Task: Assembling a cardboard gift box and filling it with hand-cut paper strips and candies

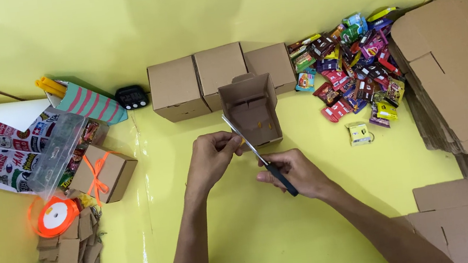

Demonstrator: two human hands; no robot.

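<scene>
Right hand grips scissors, blades toward eleven o'clock; left hand fingers pinch something orange (probably ribbon). Open cardboard box at twelve o'clock. Keep the strand taut for a clean cut.

I see both my bare forearms coming up from the bottom edge and angling toward each other. My left hand is curled, its fingers pinched together at the tips, knuckles up. My right hand sits just beside it, lower and to the right, fingers wrapped closed in a grip, wrist bent slightly inward toward the left one.
</scene>
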